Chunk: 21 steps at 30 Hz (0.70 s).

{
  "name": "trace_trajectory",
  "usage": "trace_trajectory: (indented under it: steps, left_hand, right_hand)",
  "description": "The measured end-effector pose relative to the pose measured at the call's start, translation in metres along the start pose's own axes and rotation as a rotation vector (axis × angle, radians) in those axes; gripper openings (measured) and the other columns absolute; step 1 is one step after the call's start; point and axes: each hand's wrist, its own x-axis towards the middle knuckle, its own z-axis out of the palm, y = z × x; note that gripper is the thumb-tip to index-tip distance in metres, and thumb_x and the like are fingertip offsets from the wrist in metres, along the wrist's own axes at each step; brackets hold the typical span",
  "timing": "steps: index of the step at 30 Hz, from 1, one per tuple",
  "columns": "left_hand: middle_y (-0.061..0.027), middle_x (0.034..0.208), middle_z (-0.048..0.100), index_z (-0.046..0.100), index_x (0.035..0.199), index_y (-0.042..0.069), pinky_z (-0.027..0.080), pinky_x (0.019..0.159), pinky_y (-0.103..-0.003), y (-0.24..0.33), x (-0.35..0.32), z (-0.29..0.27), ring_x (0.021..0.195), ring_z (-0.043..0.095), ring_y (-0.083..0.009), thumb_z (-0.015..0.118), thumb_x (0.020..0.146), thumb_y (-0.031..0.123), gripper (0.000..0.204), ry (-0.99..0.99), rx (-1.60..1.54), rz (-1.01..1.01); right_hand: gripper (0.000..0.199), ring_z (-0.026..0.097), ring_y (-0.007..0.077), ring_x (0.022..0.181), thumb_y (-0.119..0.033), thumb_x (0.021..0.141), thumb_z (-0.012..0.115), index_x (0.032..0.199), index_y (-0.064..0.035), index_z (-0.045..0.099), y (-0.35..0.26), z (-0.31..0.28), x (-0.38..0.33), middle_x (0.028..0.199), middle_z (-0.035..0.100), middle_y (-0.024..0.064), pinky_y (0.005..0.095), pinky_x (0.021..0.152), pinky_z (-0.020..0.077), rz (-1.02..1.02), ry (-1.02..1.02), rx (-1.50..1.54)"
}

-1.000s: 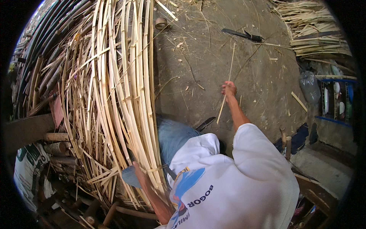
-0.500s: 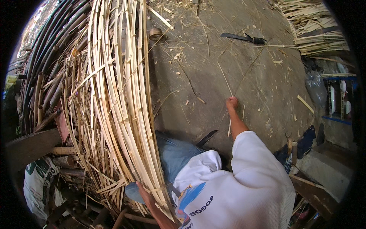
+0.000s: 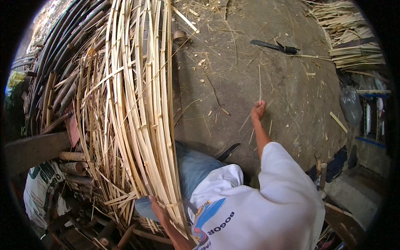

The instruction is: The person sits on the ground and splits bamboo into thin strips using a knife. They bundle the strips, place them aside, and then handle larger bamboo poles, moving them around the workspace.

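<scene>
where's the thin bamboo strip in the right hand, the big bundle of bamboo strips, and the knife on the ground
thin bamboo strip (image 3: 260,83), head view, mid-length above the right hand
bundle of bamboo strips (image 3: 137,104), head view, middle of the curved bundle
knife (image 3: 266,44), head view, on the dark blade

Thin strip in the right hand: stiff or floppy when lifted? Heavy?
The thin strip is likely springy rather than floppy: it runs straight up from the right hand. Probably very light, being a narrow sliver. The curved strips nearby suggest it bends easily.
</scene>
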Motion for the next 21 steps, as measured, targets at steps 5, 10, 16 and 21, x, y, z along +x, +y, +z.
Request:
trace_trajectory:
  steps: [5, 10, 16, 21]
  left_hand:
    - [-0.0255, 0.139, 0.048, 0.05, 0.135, -0.007, 0.032, 0.107, -0.048, -0.073, 0.061, -0.015, 0.132, 0.042, -0.0372, 0.032, 0.094, 0.071, 0.089, -0.075, -0.099, 0.108]
    - [-0.0192, 0.119, 0.063, 0.063, 0.119, -0.003, 0.042, 0.096, -0.043, -0.028, 0.04, -0.006, 0.114, 0.057, -0.0294, 0.037, 0.101, 0.056, 0.067, 0.079, -0.261, 0.113]
    - [-0.0103, 0.101, 0.065, 0.063, 0.111, 0.0, 0.047, 0.084, -0.037, 0.047, 0.046, 0.01, 0.091, 0.06, -0.0202, 0.046, 0.103, 0.041, 0.045, 0.263, -0.192, 0.677]
    - [-0.0133, 0.102, 0.068, 0.067, 0.11, 0.0, 0.051, 0.085, -0.036, 0.158, 0.039, 0.081, 0.096, 0.063, -0.0206, 0.052, 0.101, 0.032, 0.036, -0.117, -0.286, 0.874]
  right_hand:
    - [0.018, 0.063, 0.0302, 0.076, -0.025, 0.099, 0.047, 0.103, -0.0086, 0.053, -0.131, -0.046, -0.107, 0.078, 0.063, 0.0088, 0.0415, 0.072, 0.0489, -0.618, -0.453, 0.169]
    - [0.021, 0.066, 0.0338, 0.077, -0.024, 0.099, 0.045, 0.11, -0.0096, 0.055, -0.151, -0.092, -0.158, 0.08, 0.066, 0.0094, 0.0453, 0.067, 0.0495, -0.795, -0.795, -0.157]
    - [0.022, 0.065, 0.0385, 0.085, -0.024, 0.096, 0.053, 0.112, -0.0103, 0.06, -0.092, -0.172, -0.214, 0.095, 0.067, 0.0145, 0.0495, 0.073, 0.0514, -0.835, -1.151, -0.131]
    - [0.017, 0.067, 0.0307, 0.084, -0.02, 0.091, 0.061, 0.105, -0.0123, 0.063, -0.06, -0.216, -0.237, 0.097, 0.065, 0.0085, 0.0422, 0.065, 0.0543, -1.181, -1.127, -0.113]
